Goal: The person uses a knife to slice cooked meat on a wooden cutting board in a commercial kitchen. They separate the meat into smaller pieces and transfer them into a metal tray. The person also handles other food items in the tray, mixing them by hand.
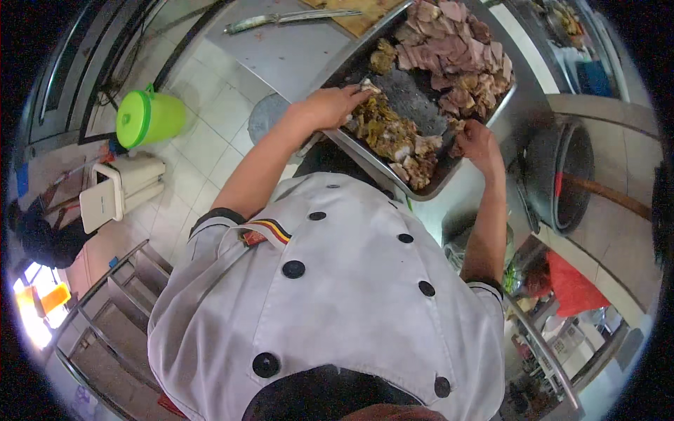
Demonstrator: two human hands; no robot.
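Note:
A rectangular metal tray (363, 168) lies at a slant in front of me. Slices of cooked meat (442, 47) overlap in a heap across its far right part. Along the near side is a pile of darker, chunky meat pieces (389, 131) with yellowish bits. My left hand (334, 107) reaches over the tray's left rim, its fingertips on the end of that pile; whether they grip a piece is unclear. At the right rim, my right hand (478, 146) pinches a small piece of meat (456, 129). One lump (383, 56) sits apart near the left wall.
A knife (289, 18) lies on the metal worktop (279, 52), near a cutting board (363, 18). On the floor to the left stand a lime-green lidded bucket (150, 117) and a beige bin (126, 184). A large dark pot (571, 184) with a wooden handle is at right.

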